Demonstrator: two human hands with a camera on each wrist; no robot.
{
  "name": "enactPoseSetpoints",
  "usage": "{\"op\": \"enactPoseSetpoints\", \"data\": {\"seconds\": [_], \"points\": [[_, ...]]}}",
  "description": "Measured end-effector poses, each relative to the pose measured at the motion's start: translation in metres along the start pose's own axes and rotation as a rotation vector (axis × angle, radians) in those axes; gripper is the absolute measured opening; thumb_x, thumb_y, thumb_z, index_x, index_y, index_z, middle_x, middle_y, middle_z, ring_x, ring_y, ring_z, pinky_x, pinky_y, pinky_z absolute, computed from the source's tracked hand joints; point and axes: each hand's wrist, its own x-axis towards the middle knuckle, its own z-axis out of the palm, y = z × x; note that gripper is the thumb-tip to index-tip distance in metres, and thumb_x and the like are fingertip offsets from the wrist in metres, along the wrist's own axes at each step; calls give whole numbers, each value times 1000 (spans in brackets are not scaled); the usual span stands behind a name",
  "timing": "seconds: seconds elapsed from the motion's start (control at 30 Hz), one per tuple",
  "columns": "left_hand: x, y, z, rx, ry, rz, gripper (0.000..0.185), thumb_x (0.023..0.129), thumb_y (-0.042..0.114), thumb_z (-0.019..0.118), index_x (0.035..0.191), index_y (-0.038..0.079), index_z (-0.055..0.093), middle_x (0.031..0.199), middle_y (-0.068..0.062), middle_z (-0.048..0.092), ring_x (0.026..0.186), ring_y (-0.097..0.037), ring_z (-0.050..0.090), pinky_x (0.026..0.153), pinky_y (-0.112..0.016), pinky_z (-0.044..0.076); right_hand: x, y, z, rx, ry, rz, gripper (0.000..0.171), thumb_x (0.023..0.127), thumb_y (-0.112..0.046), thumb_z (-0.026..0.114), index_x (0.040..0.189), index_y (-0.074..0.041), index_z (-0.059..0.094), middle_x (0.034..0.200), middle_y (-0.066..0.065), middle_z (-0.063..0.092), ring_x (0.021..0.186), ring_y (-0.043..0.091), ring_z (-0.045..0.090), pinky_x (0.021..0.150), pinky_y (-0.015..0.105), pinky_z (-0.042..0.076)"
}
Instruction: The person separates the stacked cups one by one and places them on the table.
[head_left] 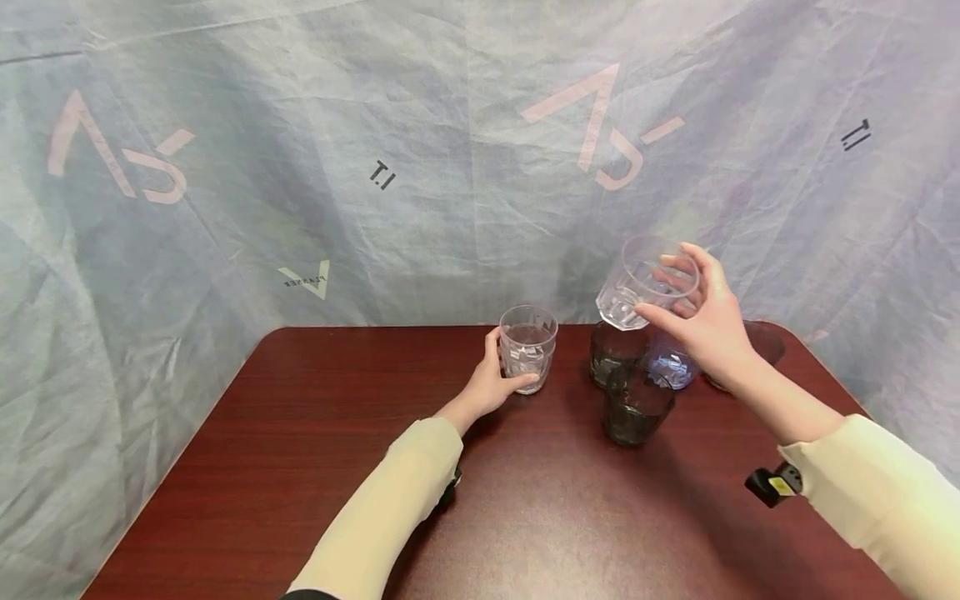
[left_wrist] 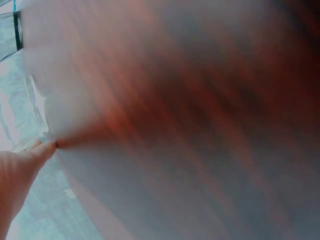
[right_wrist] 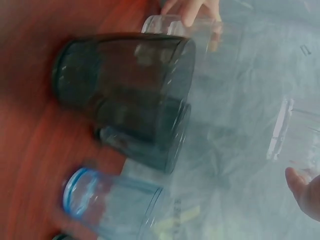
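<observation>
Two clear faceted plastic tumblers are in hand: left hand (head_left: 491, 385) grips one (head_left: 528, 347) standing on the dark red table (head_left: 300, 433), right hand (head_left: 708, 321) holds another (head_left: 647, 283) lifted and tilted above the dark smoky tumblers (head_left: 633, 406) at three o'clock, not yet set down.

We see a dark red wooden tabletop (head_left: 315, 467) backed by a wrinkled pale blue-grey cloth backdrop (head_left: 315, 100).

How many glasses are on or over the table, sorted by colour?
Clear glasses: 2, one gripped on the table, one held tilted in the air
Dark smoky glasses: 2
Blue-tinted glass: 1
Total: 5
</observation>
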Motion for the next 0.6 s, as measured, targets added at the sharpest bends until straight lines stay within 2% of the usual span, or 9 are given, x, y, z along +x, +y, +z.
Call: {"op": "enactPoseSetpoints", "data": {"seconds": [0.3,0.47,0.6], "points": [[0,1,-2,-7,6,-8,92,84,20,79,149,17,13,142,-18,42,130,-29,43,104,-44,36,-20,8,-33,62,15,29,82,82,12,70,145,-18,28,129,-7,47,113,-4,53,82,9,44],[1,-2,0,-11,-2,1,92,85,21,78,149,17,13,142,-18,42,129,-29,44,103,-43,38,-36,14,-51,-7,-4,64,84,82,13,70,146,-21,26,130,-10,46,112,-8,52,81,7,43],[1,-1,-1,-17,-3,7,92,85,21,78,148,17,12,141,-19,43,128,-29,45,103,-44,38,-51,23,-62,-66,-17,49,86,81,15,70,146,-21,26,129,-13,46,112,-10,51,81,7,43]]}}
